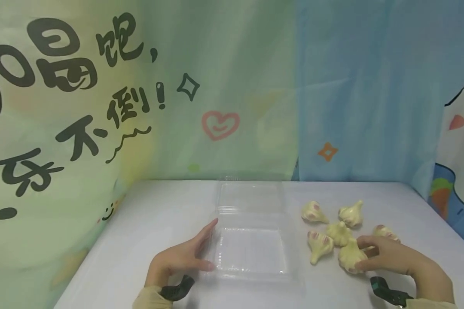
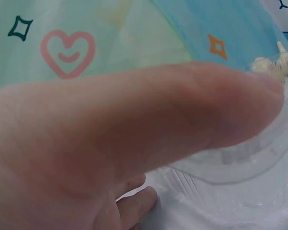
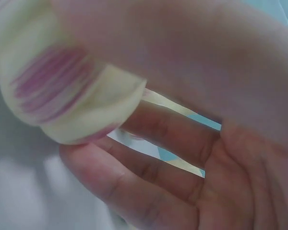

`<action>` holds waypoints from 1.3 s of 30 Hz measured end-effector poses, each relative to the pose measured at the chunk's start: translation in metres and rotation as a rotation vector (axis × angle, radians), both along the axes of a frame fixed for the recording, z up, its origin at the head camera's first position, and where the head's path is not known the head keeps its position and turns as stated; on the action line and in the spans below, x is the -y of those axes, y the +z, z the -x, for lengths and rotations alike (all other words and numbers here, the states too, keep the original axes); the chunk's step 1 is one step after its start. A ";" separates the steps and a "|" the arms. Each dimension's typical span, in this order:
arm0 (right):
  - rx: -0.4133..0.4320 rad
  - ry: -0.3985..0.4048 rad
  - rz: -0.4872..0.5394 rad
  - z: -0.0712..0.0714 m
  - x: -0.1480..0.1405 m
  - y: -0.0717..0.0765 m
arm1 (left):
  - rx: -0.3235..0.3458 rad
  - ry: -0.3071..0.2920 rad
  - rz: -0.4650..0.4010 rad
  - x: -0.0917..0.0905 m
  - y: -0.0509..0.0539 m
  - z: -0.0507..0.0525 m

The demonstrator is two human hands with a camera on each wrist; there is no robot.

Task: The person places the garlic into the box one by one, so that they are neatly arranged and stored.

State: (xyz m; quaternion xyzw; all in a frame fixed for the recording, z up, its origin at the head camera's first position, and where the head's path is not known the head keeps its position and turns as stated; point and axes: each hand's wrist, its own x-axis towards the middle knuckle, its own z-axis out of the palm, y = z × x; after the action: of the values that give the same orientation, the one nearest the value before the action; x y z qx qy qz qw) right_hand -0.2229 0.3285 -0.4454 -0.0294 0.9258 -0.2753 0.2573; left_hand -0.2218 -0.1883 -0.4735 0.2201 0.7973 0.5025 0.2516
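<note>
A clear plastic clamshell box [image 1: 251,249] lies with its lid [image 1: 251,195] folded back, and nothing shows inside it. My left hand [image 1: 183,257] touches the box's left side, thumb and fingers spread and fairly straight. Close up in the left wrist view, the thumb [image 2: 192,105] crosses in front of the box's rim. With thumb and fingers, my right hand [image 1: 394,257] pinches a garlic bulb [image 1: 349,257] at the front of a group. That bulb [image 3: 57,91] shows purple streaks in the right wrist view, where fingertips press its underside.
Several other garlic bulbs lie right of the box: one at the back left [image 1: 313,212], one at the back right [image 1: 352,213], one nearer the box [image 1: 319,244]. Another [image 1: 386,232] is partly behind my right hand. A printed curtain [image 1: 224,86] hangs behind the white table [image 1: 151,214].
</note>
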 end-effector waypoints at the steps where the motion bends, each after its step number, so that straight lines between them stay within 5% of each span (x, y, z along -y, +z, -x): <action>1: -0.003 0.001 0.002 0.000 -0.001 0.001 | 0.000 0.001 -0.006 -0.002 0.000 0.001; 21: -0.049 0.031 -0.046 0.001 0.001 0.001 | 0.025 -0.002 -0.022 -0.002 -0.004 -0.001; 28: -0.049 0.028 -0.035 0.002 0.001 0.006 | -0.027 -0.021 0.014 -0.001 0.000 0.002; 39: -0.027 0.011 -0.037 -0.002 0.000 0.006 | 0.013 -0.022 -0.015 -0.002 -0.001 -0.001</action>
State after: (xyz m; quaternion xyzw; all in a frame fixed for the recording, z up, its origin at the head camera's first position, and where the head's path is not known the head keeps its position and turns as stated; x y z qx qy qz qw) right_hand -0.2206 0.3285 -0.4392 -0.0335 0.9339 -0.2562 0.2470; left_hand -0.2210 -0.1862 -0.4745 0.2275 0.7895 0.5069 0.2607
